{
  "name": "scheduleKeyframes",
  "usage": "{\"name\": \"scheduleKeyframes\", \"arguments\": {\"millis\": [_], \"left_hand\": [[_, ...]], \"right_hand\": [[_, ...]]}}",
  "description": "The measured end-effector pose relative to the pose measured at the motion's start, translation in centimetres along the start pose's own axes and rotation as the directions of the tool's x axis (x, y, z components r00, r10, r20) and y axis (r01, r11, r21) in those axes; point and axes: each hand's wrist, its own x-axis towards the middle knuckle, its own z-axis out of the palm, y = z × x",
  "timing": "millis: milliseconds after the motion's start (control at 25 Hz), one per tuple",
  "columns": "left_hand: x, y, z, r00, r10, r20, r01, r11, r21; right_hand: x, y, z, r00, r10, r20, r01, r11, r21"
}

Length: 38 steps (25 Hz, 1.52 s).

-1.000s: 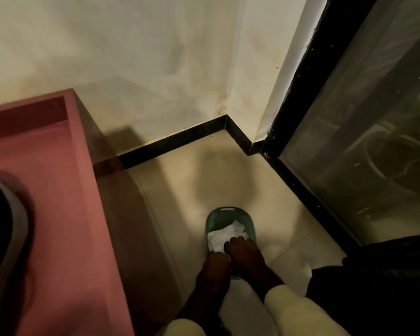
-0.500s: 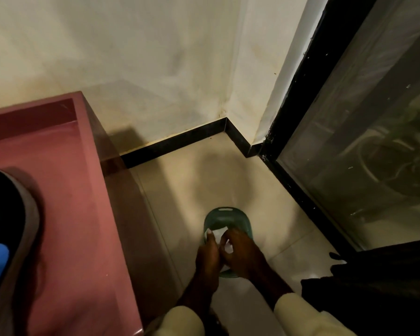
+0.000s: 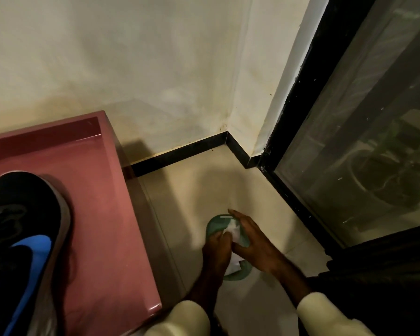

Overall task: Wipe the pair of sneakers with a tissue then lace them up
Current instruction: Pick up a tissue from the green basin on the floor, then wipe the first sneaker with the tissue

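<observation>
A black sneaker (image 3: 22, 238) with a blue swoosh and a grey sole lies on the pink table (image 3: 102, 190) at the lower left. Down on the floor stands a small green basin (image 3: 215, 224) holding white tissue (image 3: 233, 229). My left hand (image 3: 216, 251) is closed on the tissue inside the basin. My right hand (image 3: 250, 241) reaches across the basin's right side, fingers spread and touching the tissue. Another bit of white tissue shows below the hands. The second sneaker is out of view.
A cream wall with a black skirting (image 3: 180, 154) runs behind the basin and turns at a corner. A dark-framed glass door (image 3: 349, 141) fills the right side. A dark cloth (image 3: 386, 275) lies at the lower right. Pale floor tiles surround the basin.
The view has shifted, so more of the sneaker shows. My right hand has slid forward over the basin with fingers spread, and my left hand has closed on the tissue.
</observation>
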Motion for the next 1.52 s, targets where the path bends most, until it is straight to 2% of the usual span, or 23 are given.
{"name": "scheduleKeyframes", "arguments": {"millis": [80, 160, 240, 480, 600, 680, 800, 920, 1080, 1160, 1280, 1400, 1520], "left_hand": [[-0.9, 1.5, 0.0, 0.994, 0.107, 0.010, -0.107, 0.987, 0.120], [-2.0, 3.0, -0.2, 0.969, 0.242, 0.041, -0.245, 0.940, 0.238], [-3.2, 4.5, -0.5, 0.945, 0.322, 0.058, -0.323, 0.890, 0.320], [-7.4, 10.9, -2.9, 0.907, 0.422, -0.005, -0.389, 0.840, 0.377], [-10.2, 13.5, -3.4, 0.897, 0.442, -0.027, -0.419, 0.867, 0.270], [-11.9, 15.1, -3.8, 0.913, 0.407, -0.027, -0.397, 0.903, 0.163], [-14.6, 17.3, -6.7, 0.933, 0.328, 0.147, -0.323, 0.945, -0.060], [-16.9, 18.7, -11.3, 0.899, 0.341, 0.273, -0.287, 0.932, -0.221], [-19.4, 20.5, -17.9, 0.886, 0.431, 0.172, -0.383, 0.889, -0.252], [-20.5, 21.0, -20.9, 0.866, 0.486, 0.118, -0.453, 0.862, -0.228], [-22.2, 21.8, -24.8, 0.784, 0.620, 0.040, -0.616, 0.784, -0.083], [-23.1, 22.3, -27.7, 0.699, 0.715, 0.027, -0.709, 0.688, 0.154], [-23.9, 22.3, -29.6, 0.675, 0.738, 0.019, -0.714, 0.646, 0.270]], "right_hand": [[0.1, -1.6, -1.3, 0.992, 0.084, 0.092, -0.085, 0.996, 0.010], [0.1, -2.8, -2.4, 0.991, 0.109, 0.072, -0.110, 0.994, 0.008], [-0.4, -4.9, -3.7, 0.995, 0.086, 0.040, -0.087, 0.996, 0.031], [-2.9, -12.8, -6.6, 0.992, 0.119, 0.031, -0.122, 0.941, 0.316], [-3.9, -15.9, -7.4, 0.992, 0.129, -0.002, -0.116, 0.899, 0.423], [-4.3, -17.9, -7.5, 0.985, 0.154, -0.076, -0.085, 0.820, 0.567], [-5.3, -21.9, -7.5, 0.979, 0.159, -0.127, -0.024, 0.712, 0.702], [-6.1, -26.4, -6.8, 0.988, 0.101, -0.117, 0.019, 0.672, 0.740], [-6.9, -32.1, -4.3, 0.998, -0.016, -0.058, 0.053, 0.684, 0.728], [-7.2, -34.4, -3.3, 0.998, -0.064, 0.012, 0.033, 0.667, 0.744], [-7.9, -38.2, -1.4, 0.989, -0.065, 0.129, -0.056, 0.648, 0.759], [-8.3, -40.8, 1.4, 0.987, -0.122, 0.105, 0.025, 0.764, 0.645], [-8.8, -41.6, 3.0, 0.961, -0.205, 0.185, 0.049, 0.787, 0.616]]}}
